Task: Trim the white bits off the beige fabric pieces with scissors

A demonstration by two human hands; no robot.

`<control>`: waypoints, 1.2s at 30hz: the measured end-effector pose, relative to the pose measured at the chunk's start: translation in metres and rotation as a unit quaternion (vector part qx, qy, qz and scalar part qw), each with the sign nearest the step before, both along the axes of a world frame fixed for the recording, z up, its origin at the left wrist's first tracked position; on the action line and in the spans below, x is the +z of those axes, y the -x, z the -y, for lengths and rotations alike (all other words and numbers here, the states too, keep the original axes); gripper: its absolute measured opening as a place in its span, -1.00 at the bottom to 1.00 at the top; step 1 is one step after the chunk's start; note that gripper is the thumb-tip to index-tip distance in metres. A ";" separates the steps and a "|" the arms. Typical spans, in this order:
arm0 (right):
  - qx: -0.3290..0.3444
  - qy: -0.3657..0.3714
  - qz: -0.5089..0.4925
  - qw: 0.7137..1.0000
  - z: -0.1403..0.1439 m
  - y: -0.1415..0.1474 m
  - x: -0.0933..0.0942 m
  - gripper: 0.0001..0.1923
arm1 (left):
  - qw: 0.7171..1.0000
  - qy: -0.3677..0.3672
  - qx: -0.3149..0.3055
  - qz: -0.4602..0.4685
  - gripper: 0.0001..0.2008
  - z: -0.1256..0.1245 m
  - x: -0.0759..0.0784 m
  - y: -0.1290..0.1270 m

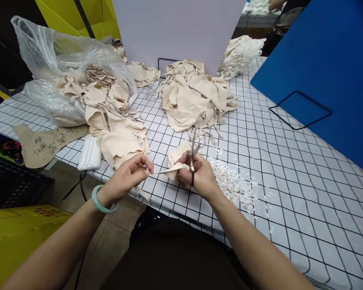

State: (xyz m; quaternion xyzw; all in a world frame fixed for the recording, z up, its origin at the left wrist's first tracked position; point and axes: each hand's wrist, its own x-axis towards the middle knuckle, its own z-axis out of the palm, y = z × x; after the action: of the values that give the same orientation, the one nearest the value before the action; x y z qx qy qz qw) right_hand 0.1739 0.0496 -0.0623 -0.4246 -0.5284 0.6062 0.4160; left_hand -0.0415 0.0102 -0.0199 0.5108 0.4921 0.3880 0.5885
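My left hand (130,177), with a green bangle (100,201) on its wrist, pinches the thin end of a beige fabric piece (172,171). A narrow strip of that fabric is stretched between my two hands. My right hand (201,175) grips a pair of small scissors (192,161), their blades pointing up and away from me, and its fingers also press on the fabric. Right of that hand lies a scatter of small white scraps (234,185). Beyond both hands is a heap of beige fabric pieces (193,98).
A clear plastic bag (63,52) spills beige pieces at the left. Near the edge are a white power bank (90,153) with a cable and a handwritten pattern piece (42,145). A blue panel (326,72) stands right, a pale panel (181,32) behind. White fabric bundles (242,54) lie beyond.
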 end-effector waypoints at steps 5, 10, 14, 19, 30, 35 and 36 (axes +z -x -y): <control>0.079 0.070 -0.065 0.992 -0.023 -0.013 0.045 -0.66 | 0.979 -0.114 -0.086 -0.145 -0.81 0.000 0.004 -0.009; 0.130 0.059 -0.066 0.988 -0.033 -0.016 0.060 -0.65 | 0.982 -0.091 -0.126 -0.107 -0.72 0.002 0.021 -0.018; 0.161 0.046 -0.056 0.984 -0.037 -0.016 0.048 -0.65 | 0.986 -0.057 -0.150 -0.044 -0.69 0.006 0.034 -0.027; 0.165 0.108 -0.142 0.970 -0.011 0.009 0.011 -0.57 | 0.970 -0.232 -0.057 -0.039 -0.73 0.006 0.037 -0.046; -0.011 -0.142 0.220 0.965 0.033 -0.054 0.024 -0.60 | 0.985 -0.163 0.059 0.023 -0.68 0.007 -0.009 -0.084; -0.019 -0.239 0.340 0.909 0.054 -0.074 0.026 -0.60 | 0.971 -0.235 0.001 -0.036 -0.65 0.008 -0.018 -0.098; -0.021 -0.245 0.344 0.906 0.056 -0.075 0.025 -0.60 | 0.967 -0.249 -0.013 -0.046 -0.64 0.007 -0.018 -0.100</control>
State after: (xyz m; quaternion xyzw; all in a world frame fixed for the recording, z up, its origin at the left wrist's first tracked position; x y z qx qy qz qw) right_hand 0.2494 -0.0068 -0.0375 -0.5028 -0.7612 0.2652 0.3121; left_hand 0.0588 0.0031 -0.0384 0.6647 0.4003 0.4666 0.4245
